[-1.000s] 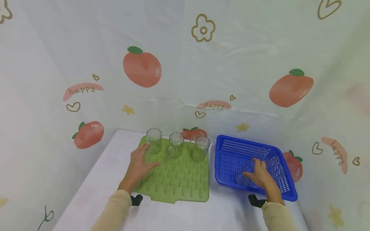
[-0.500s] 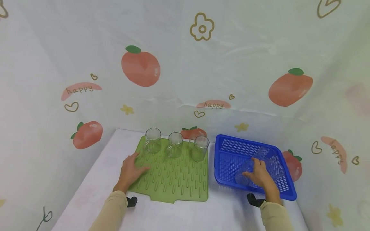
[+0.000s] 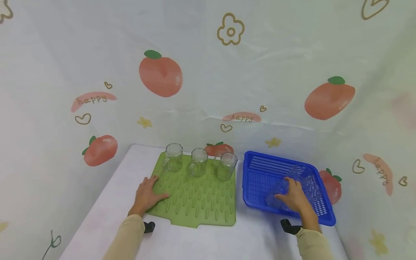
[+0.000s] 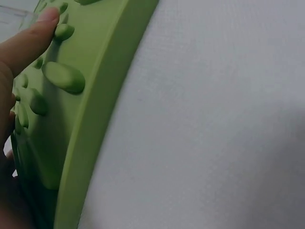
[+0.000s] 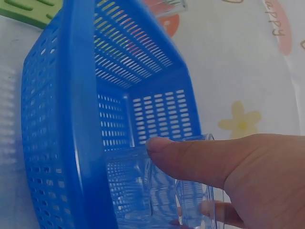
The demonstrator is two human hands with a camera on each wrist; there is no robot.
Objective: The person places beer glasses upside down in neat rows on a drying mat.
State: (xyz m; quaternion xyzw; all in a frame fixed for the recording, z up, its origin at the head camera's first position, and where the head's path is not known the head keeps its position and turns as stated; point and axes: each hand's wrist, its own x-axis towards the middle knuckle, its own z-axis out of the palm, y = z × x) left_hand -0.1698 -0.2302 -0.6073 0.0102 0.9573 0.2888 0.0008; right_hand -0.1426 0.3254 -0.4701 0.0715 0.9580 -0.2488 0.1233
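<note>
Right hand point(image 3: 294, 198) curls thumb and fingers around a clear glass point(image 3: 278, 195) lying in the blue basket point(image 3: 260, 169); left hand point(image 3: 146, 195) rests flat, fingers straight, on the green mat point(image 3: 201, 202).

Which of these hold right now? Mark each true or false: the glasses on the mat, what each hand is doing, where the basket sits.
1. Three clear glasses stand along the far edge of the green mat. True.
2. The left hand holds a glass. False: it rests flat on the mat's left edge.
3. The right hand has its grip on a clear glass inside the blue basket. True.
4. The blue basket sits left of the mat. False: it sits to the mat's right.
</note>
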